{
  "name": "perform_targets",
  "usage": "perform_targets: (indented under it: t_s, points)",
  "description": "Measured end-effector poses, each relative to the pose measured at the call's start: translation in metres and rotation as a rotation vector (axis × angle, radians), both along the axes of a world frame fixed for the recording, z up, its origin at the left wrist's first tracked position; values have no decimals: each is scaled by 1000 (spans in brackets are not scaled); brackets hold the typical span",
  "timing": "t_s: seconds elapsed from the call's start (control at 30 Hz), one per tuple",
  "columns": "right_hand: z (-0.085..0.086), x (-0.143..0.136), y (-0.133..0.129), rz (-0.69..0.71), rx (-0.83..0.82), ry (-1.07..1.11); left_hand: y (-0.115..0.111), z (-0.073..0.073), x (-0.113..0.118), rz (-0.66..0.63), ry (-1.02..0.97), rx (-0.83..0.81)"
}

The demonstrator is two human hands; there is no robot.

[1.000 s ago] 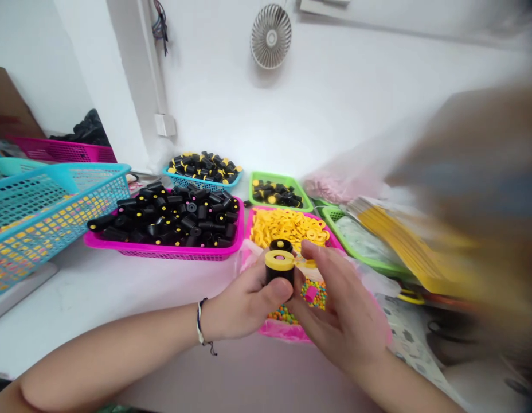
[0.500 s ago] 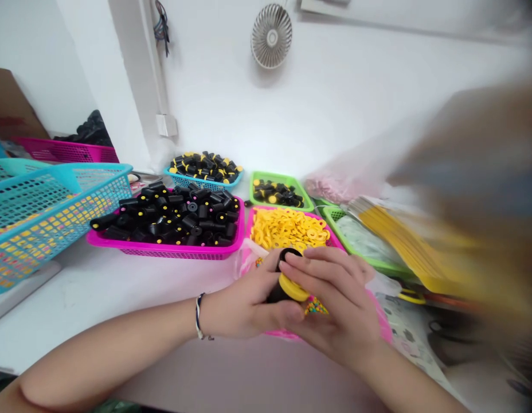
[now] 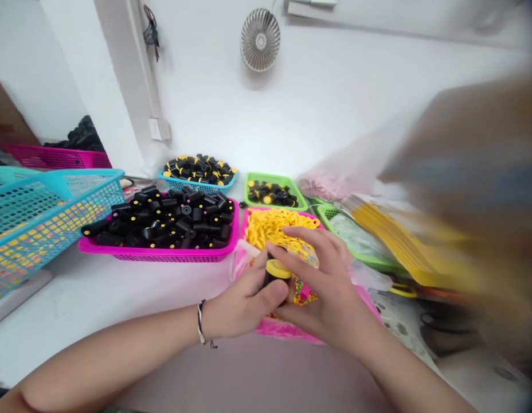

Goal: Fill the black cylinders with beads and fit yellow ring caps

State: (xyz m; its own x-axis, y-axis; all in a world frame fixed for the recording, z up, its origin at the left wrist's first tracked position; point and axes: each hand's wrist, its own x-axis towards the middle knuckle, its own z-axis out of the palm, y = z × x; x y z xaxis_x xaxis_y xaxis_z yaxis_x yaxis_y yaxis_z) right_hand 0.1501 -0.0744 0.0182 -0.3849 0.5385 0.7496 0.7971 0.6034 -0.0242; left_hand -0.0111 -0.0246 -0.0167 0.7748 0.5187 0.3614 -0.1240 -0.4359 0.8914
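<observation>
Hands meet over the near pink tray (image 3: 287, 331): the left hand (image 3: 242, 301) grips a black cylinder (image 3: 272, 279) upright, so its yellow cap (image 3: 278, 268) faces up, while the right hand (image 3: 324, 287) arches over it, fingers loosely spread, fingertips touching the cap. Trays of yellow rings (image 3: 270, 225) and black cylinders (image 3: 171, 221) sit close behind on the tabletop (image 3: 120, 292), within easy reach.

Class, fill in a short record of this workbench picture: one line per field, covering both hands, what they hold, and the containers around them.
left hand: grips a black cylinder with yellow cap
right hand: fingers arched over the cap, touching it
under the hands: pink tray with multicoloured beads
behind: pink basket of black cylinders; pink basket of yellow rings
left edge: blue basket
wall: small fan
right side: blurred
</observation>
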Motion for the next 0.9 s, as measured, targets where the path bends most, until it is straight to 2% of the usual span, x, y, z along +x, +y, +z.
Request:
perform_targets:
  t_s: [0.07, 0.2, 0.37, 0.53, 0.73, 0.8, 0.9]
  points:
    - [2, -1, -1, -24, 48, 39, 0, 3, -1, 7, -26, 20]
    - [2, -3, -5, 54, 128, 46, 2, 7, -6, -45, -33, 77]
    - [0, -4, -4, 65, 77, 7, 4, 8, -7, -77, 2, 149]
    - [2, -6, -3, 66, 122, 90, 3, 16, -7, 57, 17, 289]
    - [0, -3, -5, 51, 213, 27, -2, 26, -9, 98, 59, 306]
    - [-3, -1, -3, 100, 182, 43, -2, 27, -10, 88, 63, 316]
    - [-8, 0, 3, 216, 8, 228, -1, 27, -13, 25, 53, 279]
